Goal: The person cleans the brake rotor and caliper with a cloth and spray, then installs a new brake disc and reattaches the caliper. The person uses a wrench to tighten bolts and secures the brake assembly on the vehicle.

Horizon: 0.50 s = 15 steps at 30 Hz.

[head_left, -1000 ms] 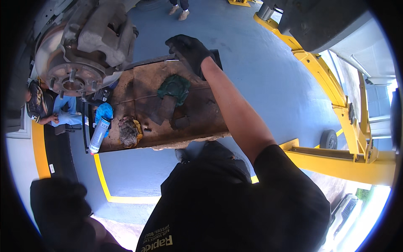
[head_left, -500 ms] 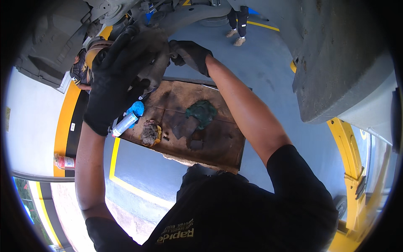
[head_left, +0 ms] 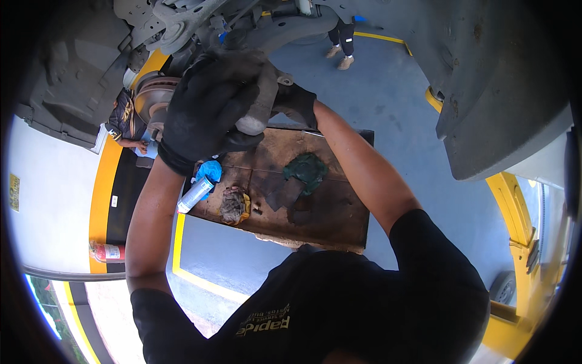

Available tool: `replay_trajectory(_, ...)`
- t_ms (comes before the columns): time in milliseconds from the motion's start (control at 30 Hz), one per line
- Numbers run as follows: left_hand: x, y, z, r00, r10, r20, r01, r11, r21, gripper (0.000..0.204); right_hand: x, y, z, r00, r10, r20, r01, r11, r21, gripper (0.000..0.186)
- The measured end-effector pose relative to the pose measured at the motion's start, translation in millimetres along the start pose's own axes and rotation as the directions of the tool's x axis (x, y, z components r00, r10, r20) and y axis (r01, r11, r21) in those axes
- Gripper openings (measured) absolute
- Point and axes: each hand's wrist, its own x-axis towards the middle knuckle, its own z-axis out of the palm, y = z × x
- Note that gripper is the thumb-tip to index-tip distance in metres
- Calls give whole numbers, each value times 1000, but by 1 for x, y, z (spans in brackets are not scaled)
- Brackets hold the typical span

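The brake caliper (head_left: pixel 257 100) is matt grey metal with a rough, cast-looking surface. The 2 gloves, left glove (head_left: pixel 206 109) and right glove (head_left: pixel 297 104), look like dull black fabric. The brake disc (head_left: pixel 156 99) is brownish metal, rusty-looking along its edge. The wheel-arch liner (head_left: pixel 73 91) looks like matt plastic. Stained brown cardboard (head_left: pixel 276 145) has a dull face and ragged front edge. The green cloth (head_left: pixel 312 170) and grey rag (head_left: pixel 232 204) are crumpled; the spray can (head_left: pixel 195 194) is smooth and shiny. The floor (head_left: pixel 394 115) looks smooth, with a faint sheen.
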Motion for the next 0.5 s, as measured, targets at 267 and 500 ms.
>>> replay_trajectory(267, -12, -8, 17, 985, 19, -173, -11, 999, 48, 28, 12, -9, -6, 998, 68, 17, -55, 909, -414, 43)
replay_trajectory(500, -28, -7, 21, 987, 5, -162, 15, 992, 126, 37, 25, -13, 3, 996, 92, 9, -55, 667, -743, 45)
